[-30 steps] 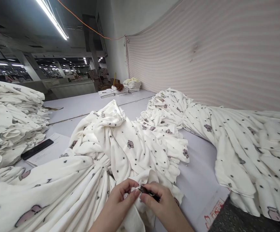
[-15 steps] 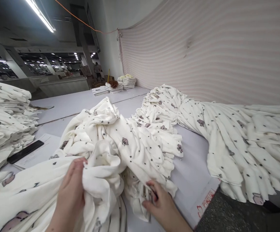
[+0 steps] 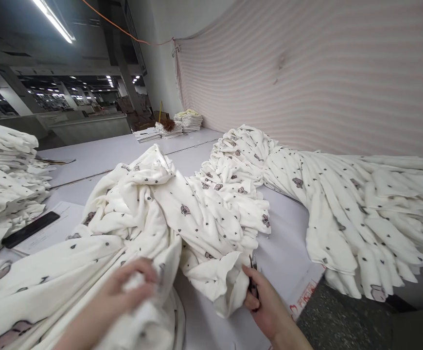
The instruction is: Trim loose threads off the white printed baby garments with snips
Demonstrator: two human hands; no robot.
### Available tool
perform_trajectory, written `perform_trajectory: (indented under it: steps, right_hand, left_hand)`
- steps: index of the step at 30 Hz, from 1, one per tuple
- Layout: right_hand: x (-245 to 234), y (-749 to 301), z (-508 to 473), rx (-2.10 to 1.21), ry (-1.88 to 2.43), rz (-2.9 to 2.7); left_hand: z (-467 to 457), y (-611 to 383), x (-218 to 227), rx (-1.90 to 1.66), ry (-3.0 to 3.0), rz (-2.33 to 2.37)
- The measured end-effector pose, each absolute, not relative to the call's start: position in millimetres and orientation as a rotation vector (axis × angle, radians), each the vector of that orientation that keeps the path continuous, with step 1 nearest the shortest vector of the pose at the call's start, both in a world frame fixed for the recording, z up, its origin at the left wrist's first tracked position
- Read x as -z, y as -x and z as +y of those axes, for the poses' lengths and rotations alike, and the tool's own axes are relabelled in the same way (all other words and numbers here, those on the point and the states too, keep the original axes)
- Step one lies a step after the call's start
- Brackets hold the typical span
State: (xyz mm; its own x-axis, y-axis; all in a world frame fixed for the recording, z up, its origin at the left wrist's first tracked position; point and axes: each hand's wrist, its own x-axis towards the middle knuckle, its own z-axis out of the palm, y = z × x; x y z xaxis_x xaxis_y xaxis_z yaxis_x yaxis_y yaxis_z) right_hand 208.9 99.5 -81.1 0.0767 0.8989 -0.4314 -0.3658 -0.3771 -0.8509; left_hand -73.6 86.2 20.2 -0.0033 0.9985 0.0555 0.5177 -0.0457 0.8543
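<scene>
Left fingers (image 3: 140,268) blurred, paper (image 3: 63,224) partly hidden

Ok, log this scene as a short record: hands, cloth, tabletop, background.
Left hand: blurred, at the white printed cloth; grip unclear
Right hand: holds a small dark tool, tip pointing away, beside a cloth edge
Cloth pattern: dark specks, pinkish-grey motifs
Tabletop, left: cloth pile; black phone partly over paper
Tabletop, right: gathered cloth
Tabletop, far end: folded stacks
Background: striped sheet
</scene>
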Motion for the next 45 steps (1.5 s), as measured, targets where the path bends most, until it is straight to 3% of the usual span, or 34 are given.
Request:
perform_trajectory:
  steps: [2,4,7,11,13,18,30,35,39,45]
  right_hand:
    - [84,-202,89,-1.610,1.286,-0.528]
    - [87,-200,78,-1.685,1.282,-0.485]
    - [88,-203,66,-1.551,1.362,-0.566]
    - [70,-210,62,-0.826,1.430,-1.215]
    - [53,-209,64,-0.696,1.361,-1.524]
    - [20,-209,72,-0.981,1.342,-1.887]
    - [32,-202,71,-0.744,1.424,-1.892]
    - [48,-194,90,-0.786,1.403,-1.723]
    - [51,-190,94,-0.886,1.316,-1.500]
    - [47,-181,78,-0.723,1.113,-1.773]
  left_hand:
    - [83,29,-9,-0.422,-1.741,1.425]
    - [81,-5,3,-0.313,-1.799,1.447]
    - [79,-23,20,-0.505,-1.929,1.426]
    - [78,-15,32,-0.756,-2.118,1.401]
    - [77,-11,34,-0.850,-2.214,1.347]
    - [77,-8,36,-0.981,-2.335,1.257]
    - [75,-9,33,-1.072,-2.396,1.271]
    - [80,-9,22,-0.807,-1.676,1.309]
    - [86,-11,22,-0.849,-1.166,1.186]
    - [88,-11,22,-0.838,-1.196,1.144]
